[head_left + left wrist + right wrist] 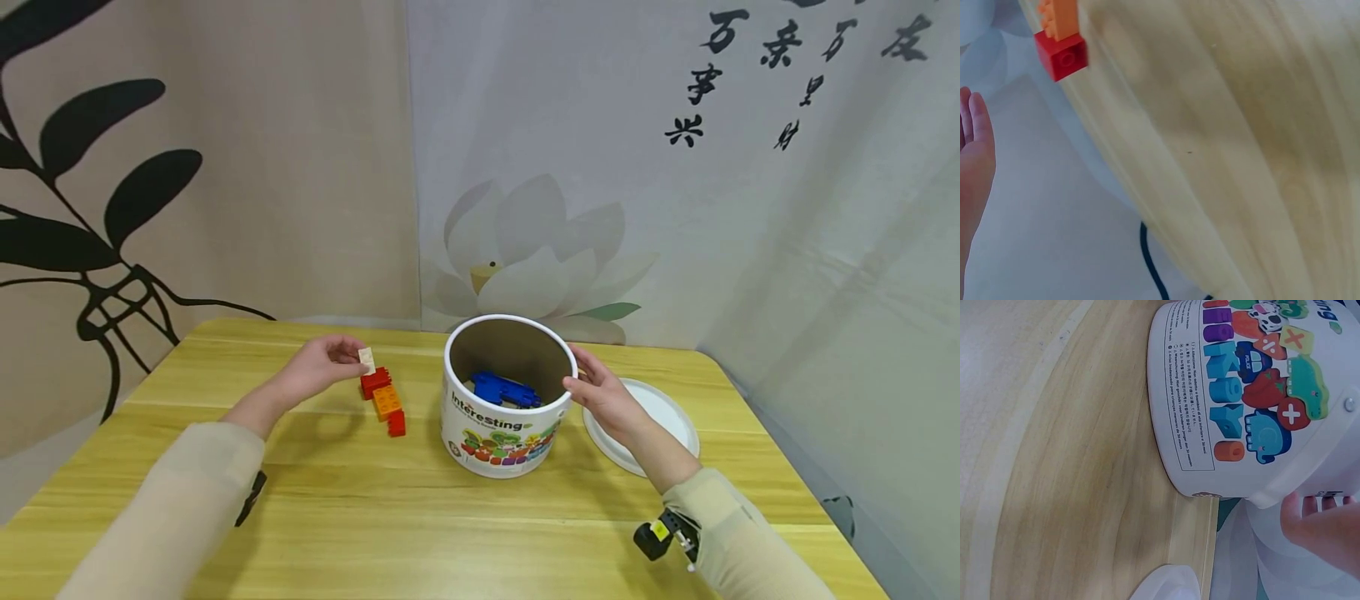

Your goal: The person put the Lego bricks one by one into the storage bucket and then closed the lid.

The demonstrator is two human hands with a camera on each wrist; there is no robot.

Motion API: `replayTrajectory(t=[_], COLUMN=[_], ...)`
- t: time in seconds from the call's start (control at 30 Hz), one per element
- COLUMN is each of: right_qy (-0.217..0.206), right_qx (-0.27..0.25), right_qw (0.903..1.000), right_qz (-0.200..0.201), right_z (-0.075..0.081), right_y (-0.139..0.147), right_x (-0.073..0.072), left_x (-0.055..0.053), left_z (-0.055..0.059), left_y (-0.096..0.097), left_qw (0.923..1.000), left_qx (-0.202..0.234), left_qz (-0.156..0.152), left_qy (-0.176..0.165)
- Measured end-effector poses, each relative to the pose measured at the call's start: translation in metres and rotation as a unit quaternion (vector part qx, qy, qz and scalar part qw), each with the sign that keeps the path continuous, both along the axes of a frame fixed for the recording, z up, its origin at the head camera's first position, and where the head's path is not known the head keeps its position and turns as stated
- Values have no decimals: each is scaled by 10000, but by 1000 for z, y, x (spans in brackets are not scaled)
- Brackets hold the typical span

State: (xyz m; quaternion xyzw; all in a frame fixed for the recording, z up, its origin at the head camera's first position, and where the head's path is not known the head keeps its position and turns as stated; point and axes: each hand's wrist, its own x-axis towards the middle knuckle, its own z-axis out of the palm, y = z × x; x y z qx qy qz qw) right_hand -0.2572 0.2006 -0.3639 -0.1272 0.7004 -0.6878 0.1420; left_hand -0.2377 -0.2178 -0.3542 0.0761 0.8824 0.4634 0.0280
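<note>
My left hand (330, 364) pinches a small white toy brick (366, 360) between thumb and fingers, right at the far end of a row of bricks. That row has a red brick (376, 382), an orange brick (387, 402) and another red brick (397, 423) at its near end. To the right stands a white printed bucket (498, 429), upright, with blue toy pieces (506, 390) inside. My right hand (603, 396) grips its right rim, thumb at the front edge. The right wrist view shows that hand (1322, 528) against the bucket's side, below colourful printed pictures.
A round white lid (667, 417) lies flat on the wooden table (450, 533), right of the bucket and partly under my right forearm. Printed curtains (300, 167) hang behind the table's far edge. Each wrist wears a small black device (654, 540), seen best on the right.
</note>
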Motion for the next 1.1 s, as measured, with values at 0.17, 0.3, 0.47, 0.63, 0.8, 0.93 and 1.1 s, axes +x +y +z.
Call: replayTrajectory(t=[0.17, 0.3, 0.47, 0.63, 0.8, 0.93, 1.1], right_qy=[-49, -54, -45, -36, -14, -17, 19], right_qx=[-23, 14, 50, 52, 30, 20, 24], right_qw=[10000, 10000, 10000, 10000, 10000, 10000, 10000], right_qz=[-48, -36, -36, -30, 2, -14, 16], right_z=[-1, 0, 1, 2, 1, 0, -2], right_y=[1, 1, 2, 2, 2, 2, 2], right_x=[-1, -1, 0, 0, -1, -3, -5], left_x=[-3, -7, -14, -20, -26, -29, -30], left_z=[11, 22, 34, 45, 54, 59, 63], left_y=[6, 13, 25, 40, 58, 74, 94], left_qw=[9999, 9998, 9996, 9993, 9983, 9973, 9956], left_qx=[56, 79, 44, 146, 319, 418, 517], left_qz=[-77, -105, -124, -159, -325, -492, -689], left_qy=[62, 148, 253, 306, 368, 355, 355])
